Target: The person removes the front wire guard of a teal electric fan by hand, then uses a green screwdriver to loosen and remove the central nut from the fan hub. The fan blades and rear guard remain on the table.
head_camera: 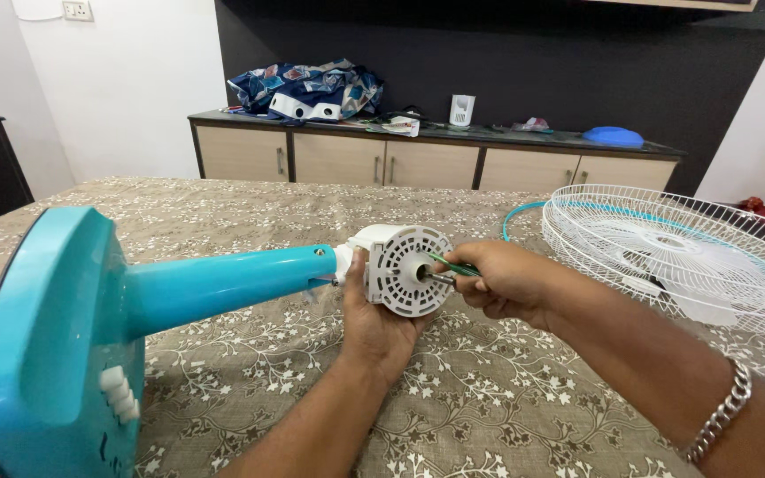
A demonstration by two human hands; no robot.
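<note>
The white motor housing [405,268] lies on its side at the end of the teal fan stand [223,283], on the patterned bed; my left hand [374,323] cups it from below, fingers closed round it, while my right hand [506,281] pinches the green screwdriver [452,266] at its centre hole; I'd keep the shaft square and the housing braced

Head view, looking down-forward, close over bed.

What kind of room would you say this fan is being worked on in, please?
Probably a home living room or bedroom: a floral cloth-covered surface, a low wooden cabinet along the wall, and a folded patterned bundle on top.
</note>
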